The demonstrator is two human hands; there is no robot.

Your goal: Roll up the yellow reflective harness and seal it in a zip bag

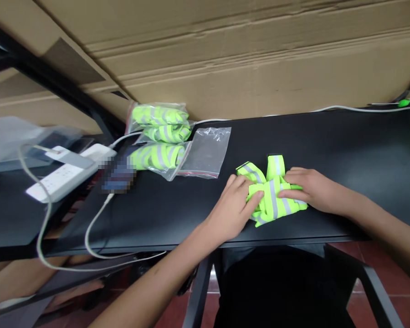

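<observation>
A neon yellow safety vest with grey reflective strips (pixel 272 197) lies bunched and folded on the black table (pixel 331 141). My left hand (pixel 231 208) presses on its left side with the fingers curled over the fabric. My right hand (pixel 309 189) lies on its right side, fingers gripping a fold. Two strap ends of the vest stick out towards the back, between my hands. Much of the vest is hidden under my hands.
Left of my hands lie several similar vests rolled in clear zip bags (pixel 159 136) and a flat clear zip bag (pixel 205 152). Farther left are a blurred phone (pixel 118 175) and a white power strip (pixel 61 175) with cables. Cardboard stands behind the table.
</observation>
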